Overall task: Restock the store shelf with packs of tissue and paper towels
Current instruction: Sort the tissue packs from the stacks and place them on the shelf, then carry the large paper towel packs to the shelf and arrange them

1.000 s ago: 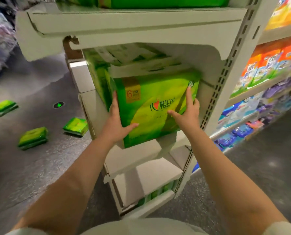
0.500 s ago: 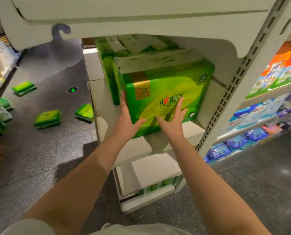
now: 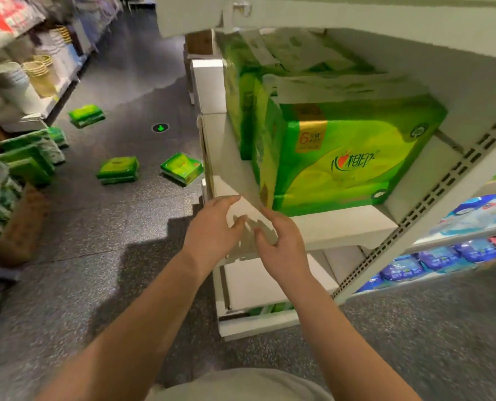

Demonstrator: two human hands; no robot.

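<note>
Green tissue pack (image 3: 348, 160) sits on the white shelf (image 3: 342, 227), with a second green pack (image 3: 241, 91) just behind it. Both hands hover in front of the shelf edge, holding nothing: left hand (image 3: 212, 233) and right hand (image 3: 281, 244) with fingers loosely spread. Smaller green packs (image 3: 119, 169) lie on the dark floor (image 3: 125, 227).

Dark speckled floor (image 3: 125, 241) with a little green arrow marker (image 3: 160, 128) on it, woven baskets (image 3: 38, 68) across the aisle, cardboard box (image 3: 21, 227) at the left.
</note>
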